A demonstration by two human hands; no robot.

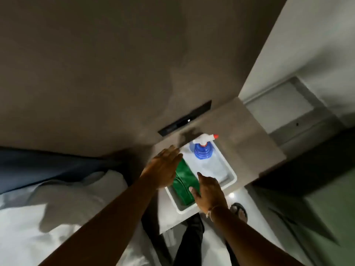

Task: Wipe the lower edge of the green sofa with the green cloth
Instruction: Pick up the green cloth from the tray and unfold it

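A folded green cloth (184, 181) lies in the left half of a white tray (229, 170) on a grey side table (247, 135). My left hand (163, 167) hovers flat over the tray's left rim, fingers stretched out, holding nothing. My right hand (208, 191) reaches over the cloth's near end with thumb and fingers spread; whether it touches the cloth I cannot tell. At the lower right edge shows a green surface (330, 217), possibly the sofa.
A blue spray bottle (203, 149) with a white and red nozzle stands at the tray's far end beside a white cloth (213, 166). A bed with white bedding (57, 208) lies left. My sandalled foot (239, 210) stands on the floor below the table.
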